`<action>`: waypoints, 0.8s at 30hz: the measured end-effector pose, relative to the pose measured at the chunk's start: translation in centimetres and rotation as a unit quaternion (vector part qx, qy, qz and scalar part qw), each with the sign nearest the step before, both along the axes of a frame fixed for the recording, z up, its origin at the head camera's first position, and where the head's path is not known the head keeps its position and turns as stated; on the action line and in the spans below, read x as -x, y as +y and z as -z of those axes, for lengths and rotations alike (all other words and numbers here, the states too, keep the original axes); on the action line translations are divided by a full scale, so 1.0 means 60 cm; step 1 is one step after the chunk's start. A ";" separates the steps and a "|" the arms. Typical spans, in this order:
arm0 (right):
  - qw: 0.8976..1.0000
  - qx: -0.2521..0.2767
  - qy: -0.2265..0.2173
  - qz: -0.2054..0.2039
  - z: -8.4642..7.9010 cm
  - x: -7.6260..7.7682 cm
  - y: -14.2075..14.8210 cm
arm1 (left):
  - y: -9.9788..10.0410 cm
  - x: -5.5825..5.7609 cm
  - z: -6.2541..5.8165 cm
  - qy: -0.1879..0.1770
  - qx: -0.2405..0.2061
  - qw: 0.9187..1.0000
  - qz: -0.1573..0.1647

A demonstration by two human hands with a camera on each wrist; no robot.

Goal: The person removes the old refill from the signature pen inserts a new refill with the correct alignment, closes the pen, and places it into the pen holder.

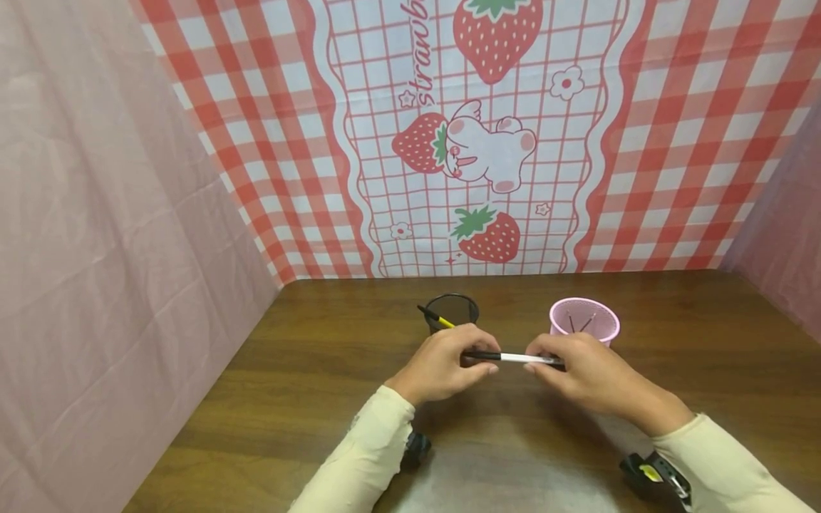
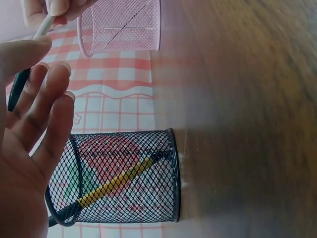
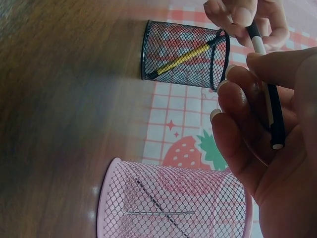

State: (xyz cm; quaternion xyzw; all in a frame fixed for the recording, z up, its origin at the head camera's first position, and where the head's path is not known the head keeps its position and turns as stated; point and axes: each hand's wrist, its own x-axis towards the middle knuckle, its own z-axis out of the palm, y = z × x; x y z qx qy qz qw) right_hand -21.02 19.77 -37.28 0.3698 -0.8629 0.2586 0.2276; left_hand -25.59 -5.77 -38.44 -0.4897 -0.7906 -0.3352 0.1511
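A pen with a white barrel and black ends (image 1: 516,358) lies level between two hands, above the table. My left hand (image 1: 445,363) pinches its black left end between thumb and fingers. My right hand (image 1: 586,370) grips the other end, and in the right wrist view the pen's black tip (image 3: 277,134) runs back past the palm. Behind the left hand stands a black mesh pen cup (image 2: 171,198) with a yellow-and-black pen (image 2: 119,182) leaning in it. Beyond the right hand is a pink mesh pen cup (image 3: 106,198) holding thin dark sticks (image 3: 161,210).
The two cups stand upright on a brown wood-grain table (image 1: 256,420). A red-and-white checked cloth with strawberries (image 1: 487,235) hangs behind the table's far edge. Pale pink curtains (image 1: 128,249) close off the left and right sides.
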 end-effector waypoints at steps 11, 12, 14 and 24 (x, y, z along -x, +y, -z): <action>1.000 0.000 -0.003 0.003 -0.002 0.000 0.000 | 0.000 -0.002 -0.002 0.001 -0.013 1.000 -0.003; 1.000 0.000 -0.002 0.003 -0.002 0.000 0.000 | 0.000 -0.001 -0.002 0.000 -0.012 1.000 -0.003; 1.000 0.000 0.000 0.002 -0.002 0.000 0.000 | 0.000 -0.001 -0.003 -0.003 -0.011 1.000 -0.003; 1.000 0.002 -0.004 0.003 -0.001 0.000 0.001 | -0.004 0.002 -0.004 0.000 -0.015 1.000 -0.001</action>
